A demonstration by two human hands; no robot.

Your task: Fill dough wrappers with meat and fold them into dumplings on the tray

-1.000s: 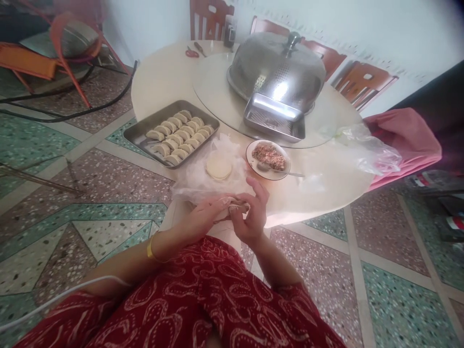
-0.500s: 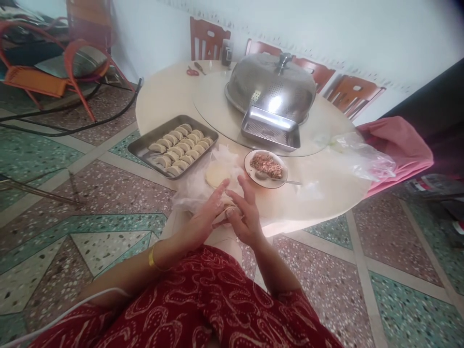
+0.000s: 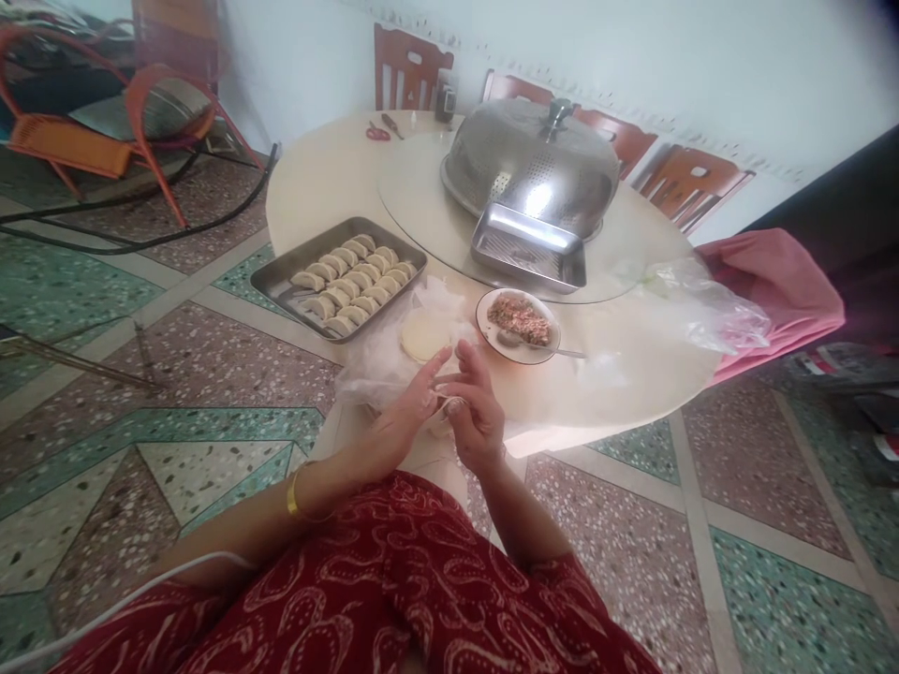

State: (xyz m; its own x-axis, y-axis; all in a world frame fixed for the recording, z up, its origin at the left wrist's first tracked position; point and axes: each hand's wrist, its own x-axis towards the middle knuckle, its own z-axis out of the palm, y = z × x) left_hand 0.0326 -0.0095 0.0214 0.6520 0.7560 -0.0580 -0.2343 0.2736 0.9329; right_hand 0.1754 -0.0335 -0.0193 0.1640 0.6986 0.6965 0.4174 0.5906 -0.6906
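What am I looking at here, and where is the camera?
There is no machine. A person wears the camera on the head, so it looks down at their own two hands. The left hand and right hand together pinch a dumpling at the near edge of a round table. On it lie a tray of folded dumplings, a stack of wrappers on plastic, a plate of filling with a spoon, and a metal dome cover.

Red paisley-patterned garment (image 3: 393,590); silver tray (image 3: 281,278) of pale dumplings (image 3: 355,281) at eleven o'clock; green-and-brown speckled terrazzo floor (image 3: 773,580).
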